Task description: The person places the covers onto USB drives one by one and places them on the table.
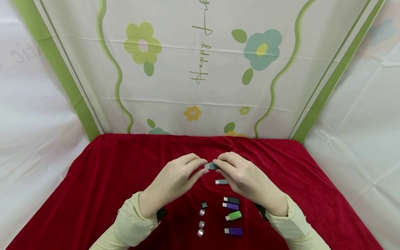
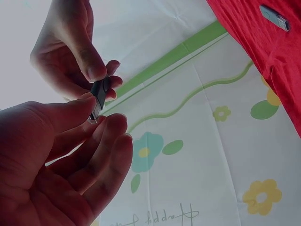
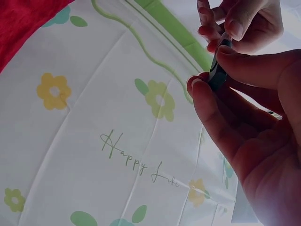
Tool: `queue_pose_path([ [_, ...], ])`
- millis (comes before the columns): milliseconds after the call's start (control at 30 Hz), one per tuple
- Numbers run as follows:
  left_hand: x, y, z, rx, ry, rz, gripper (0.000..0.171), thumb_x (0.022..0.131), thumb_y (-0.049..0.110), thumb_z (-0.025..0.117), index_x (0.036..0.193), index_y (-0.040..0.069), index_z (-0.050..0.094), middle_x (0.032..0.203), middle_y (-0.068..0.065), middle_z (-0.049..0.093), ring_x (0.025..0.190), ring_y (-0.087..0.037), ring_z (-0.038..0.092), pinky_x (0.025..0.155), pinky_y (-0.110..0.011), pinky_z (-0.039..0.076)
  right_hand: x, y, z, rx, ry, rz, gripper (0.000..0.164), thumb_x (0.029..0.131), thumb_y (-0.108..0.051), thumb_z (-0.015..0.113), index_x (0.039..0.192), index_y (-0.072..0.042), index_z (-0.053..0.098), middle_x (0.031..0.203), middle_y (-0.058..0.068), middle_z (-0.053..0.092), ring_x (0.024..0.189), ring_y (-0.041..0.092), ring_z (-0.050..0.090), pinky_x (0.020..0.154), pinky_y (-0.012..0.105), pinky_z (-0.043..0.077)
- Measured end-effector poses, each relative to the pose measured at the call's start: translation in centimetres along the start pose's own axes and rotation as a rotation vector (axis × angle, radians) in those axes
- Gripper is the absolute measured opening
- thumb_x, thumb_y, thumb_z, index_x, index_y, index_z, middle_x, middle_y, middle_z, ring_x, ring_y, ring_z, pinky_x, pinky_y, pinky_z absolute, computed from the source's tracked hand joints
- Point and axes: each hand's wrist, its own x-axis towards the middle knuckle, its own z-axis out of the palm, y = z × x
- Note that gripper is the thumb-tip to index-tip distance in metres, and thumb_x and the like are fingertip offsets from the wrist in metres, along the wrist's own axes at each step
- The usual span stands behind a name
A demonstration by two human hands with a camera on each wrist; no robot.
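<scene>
Fingers (image 1: 196,162) of both hands (image 1: 175,177) (image 1: 247,175) pinch a grey USB stick (image 1: 212,166), well between the red cloth's (image 1: 125,163) side edges.

A flowered white backdrop (image 1: 168,86), seemingly fabric, rises behind a red cloth (image 1: 125,159).

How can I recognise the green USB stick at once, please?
On the red cloth, in the head view, a column of USB sticks lies below the right hand. The green USB stick lies between two purple ones; only it is green.
</scene>
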Motion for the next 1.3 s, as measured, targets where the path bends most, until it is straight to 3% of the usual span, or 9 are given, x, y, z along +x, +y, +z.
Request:
queue_pose_path([
  [167, 0.1, 0.1, 0.0, -0.005, -0.001, 0.010, 0.020, 0.087, 0.011, 0.077, 0.104, 0.003, 0.070, 0.094, 0.000, 0.064, 0.073, -0.009, 0.058, 0.066, -0.015, 0.049, 0.0, 0.0, 0.0, -0.004, -0.004, -0.007, 0.021, 0.091, 0.000, 0.066, 0.112, 0.005, 0.066, 0.106, 0.012, 0.059, 0.093, 0.021, 0.061, 0.080, 0.027, 0.053],
  [700, 0.1, 0.2, -0.4, -0.012, -0.029, 0.053, 0.020, 0.086, 0.007, 0.076, 0.104, -0.001, 0.069, 0.094, -0.003, 0.062, 0.077, -0.009, 0.056, 0.071, -0.014, 0.047, -0.1, -0.4, 0.0, -0.049, -0.017, -0.036, 0.024, 0.098, -0.002, 0.053, 0.116, 0.007, 0.064, 0.107, 0.014, 0.057, 0.093, 0.023, 0.059, 0.082, 0.028, 0.053],
  [1033, 0.2, 0.2, 0.0, -0.003, -0.042, 0.081, 0.023, 0.084, 0.003, 0.077, 0.103, -0.001, 0.066, 0.093, -0.005, 0.059, 0.077, -0.011, 0.054, 0.070, -0.011, 0.046, -0.2, -0.5, 0.1, -0.069, -0.023, -0.039, 0.023, 0.095, 0.001, 0.054, 0.115, 0.009, 0.064, 0.105, 0.014, 0.057, 0.093, 0.024, 0.060, 0.081, 0.028, 0.053],
  [1167, 0.0, 0.2, 0.2, 0.001, -0.059, 0.068, 0.020, 0.086, 0.005, 0.076, 0.102, 0.000, 0.066, 0.092, -0.004, 0.059, 0.076, -0.010, 0.054, 0.069, -0.012, 0.046, -0.2, -0.3, 0.3, -0.048, -0.018, -0.041, 0.020, 0.090, 0.004, 0.064, 0.110, 0.007, 0.065, 0.102, 0.012, 0.058, 0.089, 0.021, 0.059, 0.080, 0.026, 0.053],
  [1300, -0.4, 0.0, 0.5, 0.009, -0.142, -0.016, 0.020, 0.087, 0.012, 0.077, 0.101, -0.001, 0.069, 0.090, -0.004, 0.062, 0.073, -0.011, 0.056, 0.066, -0.015, 0.048, -0.1, 0.4, 1.3, 0.021, -0.071, -0.026, 0.027, 0.078, 0.009, 0.076, 0.102, 0.003, 0.066, 0.096, 0.007, 0.058, 0.082, 0.016, 0.057, 0.074, 0.021, 0.051],
])
